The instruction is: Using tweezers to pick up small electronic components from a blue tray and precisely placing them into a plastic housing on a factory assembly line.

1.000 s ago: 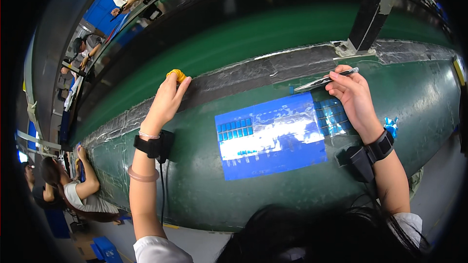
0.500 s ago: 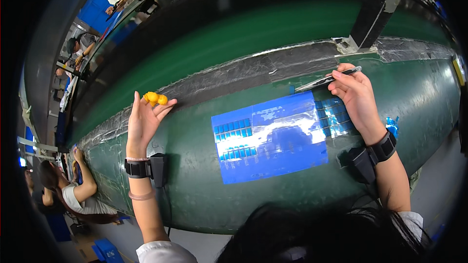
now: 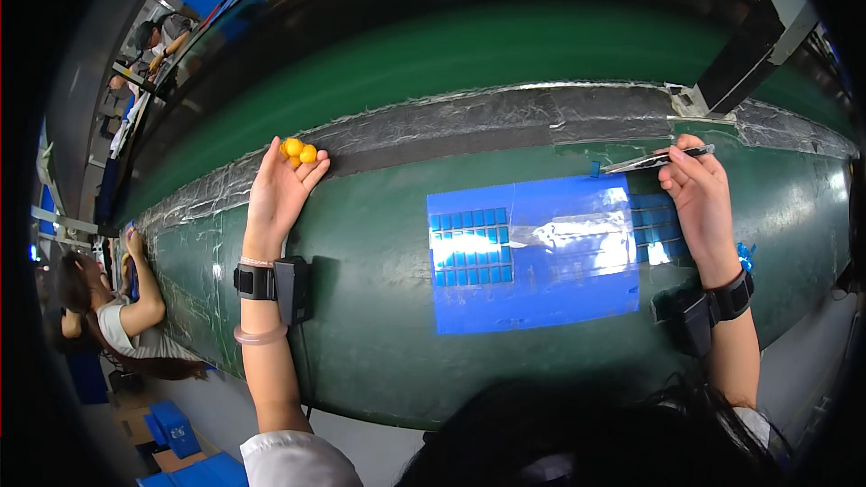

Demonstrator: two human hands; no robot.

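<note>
My left hand (image 3: pixel 280 189) is raised palm up over the green work surface, left of the blue sheet. Its fingers are apart, and yellow rounded covers like finger cots (image 3: pixel 300 152) sit on some fingertips. My right hand (image 3: pixel 701 189) pinches a pair of slim tweezers (image 3: pixel 651 162), pointing left. At their tip is a small blue piece (image 3: pixel 595 169), by the blue sheet's far edge; whether the tips grip it I cannot tell. The glossy blue sheet (image 3: pixel 577 289) carries rows of small blue rectangles (image 3: pixel 471 246). More rectangles lie in a grid (image 3: pixel 657 227) beside my right hand.
A dark taped strip (image 3: pixel 487 122) runs along the far side of the green surface (image 3: pixel 370 307), with a dark post (image 3: pixel 735 63) at the right. Crumpled blue film (image 3: pixel 746 255) lies past my right wrist. A person (image 3: pixel 126 316) sits at the left; blue bins (image 3: pixel 171 426) stand below.
The view has shifted, so the sheet and my right hand appear further right. My left hand is a little further from the sheet. The tweezers stay by the small blue piece.
</note>
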